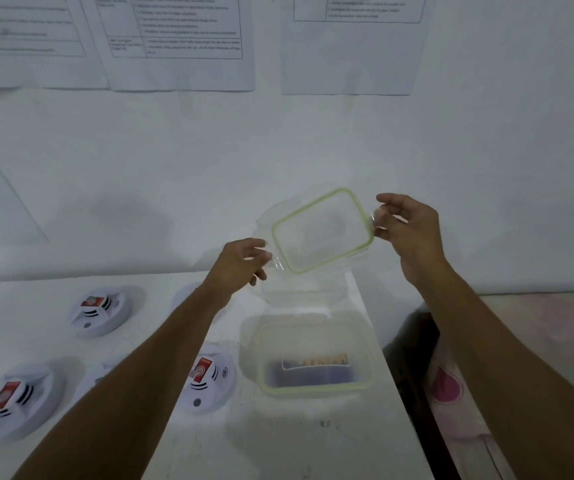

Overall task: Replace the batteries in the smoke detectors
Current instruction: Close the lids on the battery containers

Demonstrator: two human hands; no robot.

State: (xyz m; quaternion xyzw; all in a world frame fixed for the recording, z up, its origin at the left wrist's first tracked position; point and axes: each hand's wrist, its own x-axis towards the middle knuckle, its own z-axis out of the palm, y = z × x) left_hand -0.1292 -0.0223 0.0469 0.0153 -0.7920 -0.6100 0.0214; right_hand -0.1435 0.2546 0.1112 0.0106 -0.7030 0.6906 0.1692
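We are opening up the supply: the lid (323, 230) is off the box (313, 390) and held in the air above it. Our left hand (244, 261) pinches the lid's left clip and our right hand (408, 226) the right clip, fingers (387, 199) curled on both. Next we should set the lid on the table (296, 441) and reach for the batteries (313, 374) in the bottom of the box, below both hands. The smoke detectors (98, 311) lie to the left, untouched.
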